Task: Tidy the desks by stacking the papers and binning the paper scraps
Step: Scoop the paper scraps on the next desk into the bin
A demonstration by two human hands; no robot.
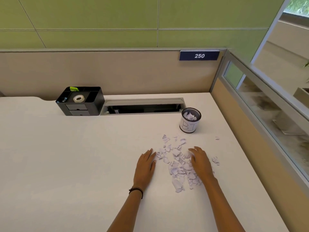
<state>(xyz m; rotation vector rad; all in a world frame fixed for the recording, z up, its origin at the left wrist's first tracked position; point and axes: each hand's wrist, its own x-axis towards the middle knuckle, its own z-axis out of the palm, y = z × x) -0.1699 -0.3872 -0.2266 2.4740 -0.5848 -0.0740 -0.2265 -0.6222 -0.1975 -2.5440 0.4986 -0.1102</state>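
Open hands bracket the scrap pile, bin just above it

The step in hand looks like herding the paper scraps [178,166] into one heap before lifting them. They lie spread across the white desk [66,164] right of centre in the lower half of the frame.

The left hand [146,166] lies flat on the desk with fingers straight. Its fingertips touch the left margin of the spread and it holds nothing. The right hand [200,162] rests on the right side of the pile, fingers loosely bent over the scraps. As far as can be seen it pinches none of them. So the bulk of the scraps sits between the two hands.

A few strays [215,160] lie outside the right hand, toward the right of the frame, and one more piece [217,138] lies higher up.

To do this well, I judge the hands should sweep inward with their edges low on the desk, so thin pieces do not slip under. They should then cup the heap from both sides. The scraps are light and will scatter if moved fast.

The bin [190,120], a small mesh cup already partly filled, stands just above the pile, slightly right. Its mouth is narrow, so small handfuls seem wiser than one big load
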